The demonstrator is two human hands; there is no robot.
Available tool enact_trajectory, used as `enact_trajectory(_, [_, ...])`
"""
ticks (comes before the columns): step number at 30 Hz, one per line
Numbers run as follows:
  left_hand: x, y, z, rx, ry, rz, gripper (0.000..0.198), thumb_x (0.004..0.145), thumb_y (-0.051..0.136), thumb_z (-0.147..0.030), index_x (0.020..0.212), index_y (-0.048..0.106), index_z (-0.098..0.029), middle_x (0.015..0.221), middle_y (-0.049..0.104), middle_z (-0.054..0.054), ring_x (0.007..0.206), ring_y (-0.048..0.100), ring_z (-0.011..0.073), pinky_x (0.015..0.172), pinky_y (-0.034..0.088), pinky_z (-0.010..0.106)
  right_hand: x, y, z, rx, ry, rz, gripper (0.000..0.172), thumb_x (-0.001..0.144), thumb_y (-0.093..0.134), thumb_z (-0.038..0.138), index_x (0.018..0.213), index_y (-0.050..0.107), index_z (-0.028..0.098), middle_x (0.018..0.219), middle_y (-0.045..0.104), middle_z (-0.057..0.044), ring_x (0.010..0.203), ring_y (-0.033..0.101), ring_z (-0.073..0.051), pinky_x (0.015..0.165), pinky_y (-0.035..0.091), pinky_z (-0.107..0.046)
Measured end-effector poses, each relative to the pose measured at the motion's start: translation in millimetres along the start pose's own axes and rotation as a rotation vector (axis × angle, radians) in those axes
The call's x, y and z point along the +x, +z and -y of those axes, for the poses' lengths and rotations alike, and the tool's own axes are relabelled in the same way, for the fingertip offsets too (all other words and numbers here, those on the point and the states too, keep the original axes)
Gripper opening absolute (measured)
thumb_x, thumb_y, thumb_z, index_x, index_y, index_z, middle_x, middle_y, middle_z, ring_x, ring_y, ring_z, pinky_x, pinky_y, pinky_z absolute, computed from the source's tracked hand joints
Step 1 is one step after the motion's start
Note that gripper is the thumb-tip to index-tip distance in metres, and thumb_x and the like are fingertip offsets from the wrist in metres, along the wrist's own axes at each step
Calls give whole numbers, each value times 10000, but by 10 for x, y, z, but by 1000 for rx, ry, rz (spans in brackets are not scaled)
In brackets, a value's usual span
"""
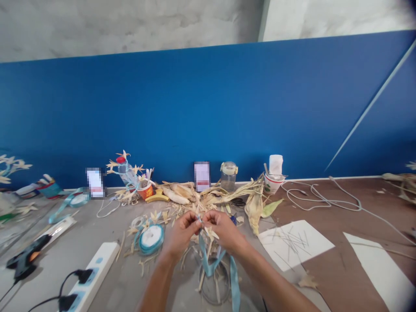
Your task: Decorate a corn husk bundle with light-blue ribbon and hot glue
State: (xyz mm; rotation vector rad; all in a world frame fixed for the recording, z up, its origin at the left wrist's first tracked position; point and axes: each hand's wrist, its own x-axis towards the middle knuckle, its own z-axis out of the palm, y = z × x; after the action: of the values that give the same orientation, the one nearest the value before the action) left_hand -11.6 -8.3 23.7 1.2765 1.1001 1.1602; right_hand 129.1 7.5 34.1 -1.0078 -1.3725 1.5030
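Note:
My left hand (pixel 184 232) and my right hand (pixel 221 229) meet over the middle of the table, fingertips pinched close together. Between them is the end of a light blue ribbon (pixel 209 268), which drops in a loop below my hands. A pale corn-husk flower (pixel 212 234) shows just under my right fingers; whether it is attached to the ribbon is hard to see. Beneath the ribbon lies a round metal ring (pixel 214 299). A roll of blue ribbon (pixel 151 239) sits left of my left hand, among husk scraps.
Dried corn husks (pixel 182 191) spread behind my hands, near a phone (pixel 202 177) and a clear jar (pixel 229 177). At left are a power strip (pixel 97 266) and a glue gun (pixel 29 255). Thin wires lie on white paper (pixel 315 245) at right. A blue partition (pixel 208 112) stands behind.

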Motion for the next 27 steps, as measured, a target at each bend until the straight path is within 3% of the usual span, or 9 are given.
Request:
enact_trajectory(9, [-11,16,-29,107,54,-47,162,772,535,-326,713,555,-176,631,509,-26,616,451,126,609,346,233,30,-73,22,-16,76,88,87,593,595,216,605,516,183,518,492,58,475,395,-87,476,283,-202])
enact_trajectory(15, [17,34,-17,39,-4,-52,162,755,558,-335,733,529,-176,556,432,-64,473,367,83,475,283,207,88,-288,-3,-173,7,141,97,615,589,169,710,575,161,586,502,53,534,423,-82,522,307,-194])
enact_trajectory(19, [9,30,-23,-55,-47,-22,204,735,586,-350,700,482,-178,519,369,-90,410,285,52,422,197,196,54,-468,111,-396,-1,187,171,626,592,172,797,586,158,576,486,55,527,433,-94,507,298,-204])
enact_trajectory(23, [-17,53,-44,-60,-58,13,228,701,621,-352,666,478,-177,507,366,-88,415,280,49,422,201,197,-58,-627,283,-766,-55,170,196,618,607,175,813,624,194,656,569,16,596,488,-135,526,293,-225])
enact_trajectory(27, [-48,100,-56,-51,-99,43,240,664,651,-357,641,492,-179,496,358,-84,428,298,57,414,205,196,-166,-635,371,-1105,-147,107,163,634,607,160,784,645,214,735,638,-26,686,539,-180,610,292,-266])
